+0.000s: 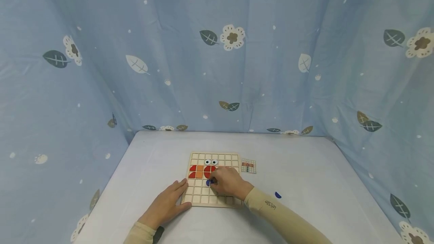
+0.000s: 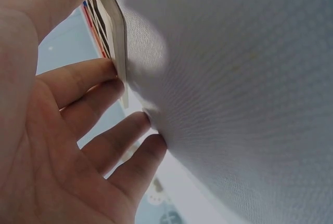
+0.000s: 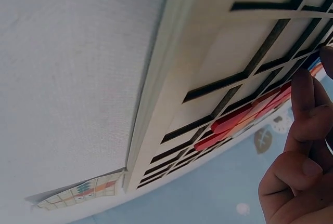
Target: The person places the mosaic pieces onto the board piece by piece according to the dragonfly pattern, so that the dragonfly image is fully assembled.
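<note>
A square wooden grid board [image 1: 196, 199] lies on the white table. My right hand [image 1: 228, 182] reaches over it from the right, thumb and fingertips pinching a small dark blue piece [image 1: 212, 180] at a middle cell. Right beside it, a blue quarter-round piece [image 1: 208, 183] sits below the red round shape [image 1: 207, 172]. My left hand [image 1: 167, 202] rests at the board's left edge, fingers extended; in the left wrist view its fingertips [image 2: 112, 69] touch the board's side and the table. Two eye pieces [image 1: 211, 162] and orange pieces [image 1: 199, 171] also lie in the grid.
A small pattern card [image 1: 248, 165] lies against the board's right side. One loose blue piece [image 1: 278, 195] is on the table to the right, near my right forearm. A blue patterned curtain [image 1: 217, 67] encloses the table at the back and sides.
</note>
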### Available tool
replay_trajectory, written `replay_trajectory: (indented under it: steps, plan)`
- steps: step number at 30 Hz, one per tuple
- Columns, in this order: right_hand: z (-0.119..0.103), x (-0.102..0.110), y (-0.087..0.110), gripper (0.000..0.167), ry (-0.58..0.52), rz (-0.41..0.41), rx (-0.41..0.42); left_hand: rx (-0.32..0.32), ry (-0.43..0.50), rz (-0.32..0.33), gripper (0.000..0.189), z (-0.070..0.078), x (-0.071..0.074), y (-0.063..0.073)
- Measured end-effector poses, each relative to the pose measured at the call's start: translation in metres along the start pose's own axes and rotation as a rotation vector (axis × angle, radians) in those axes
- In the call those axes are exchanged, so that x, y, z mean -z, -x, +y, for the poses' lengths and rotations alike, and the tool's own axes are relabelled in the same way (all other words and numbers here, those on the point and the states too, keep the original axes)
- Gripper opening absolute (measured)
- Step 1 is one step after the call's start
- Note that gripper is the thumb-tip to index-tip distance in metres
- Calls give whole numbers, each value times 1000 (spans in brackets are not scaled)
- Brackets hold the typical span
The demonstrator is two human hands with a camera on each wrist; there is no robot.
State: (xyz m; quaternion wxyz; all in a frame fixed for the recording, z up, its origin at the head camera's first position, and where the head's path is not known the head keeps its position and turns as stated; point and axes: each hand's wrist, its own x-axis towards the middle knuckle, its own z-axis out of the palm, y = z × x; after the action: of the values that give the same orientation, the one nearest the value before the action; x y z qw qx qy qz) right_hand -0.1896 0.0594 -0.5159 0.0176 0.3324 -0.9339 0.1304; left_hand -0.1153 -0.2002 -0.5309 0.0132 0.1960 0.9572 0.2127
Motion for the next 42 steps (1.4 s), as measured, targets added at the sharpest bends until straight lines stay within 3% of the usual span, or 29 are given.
replay_trajectory:
  steps: [9, 17, 25, 34, 42]
  plan:
    - [2, 1, 2, 15, -2, 25, 9, 5, -3, 0, 74, -2, -2, -1]
    - [2, 9, 22, 18, -51, 48, 8, 35, -17, -13, 74, 0, -3, 0]
    - [9, 31, 52, 27, -100, 112, 0, 50, -6, -8, 75, 5, -4, 3]
    - [40, 47, 96, 29, -131, 224, 50, 39, -8, 3, 74, 9, -6, 7]
    - [65, 45, 137, 31, -162, 219, -32, 53, -28, 0, 75, 12, -8, 9]
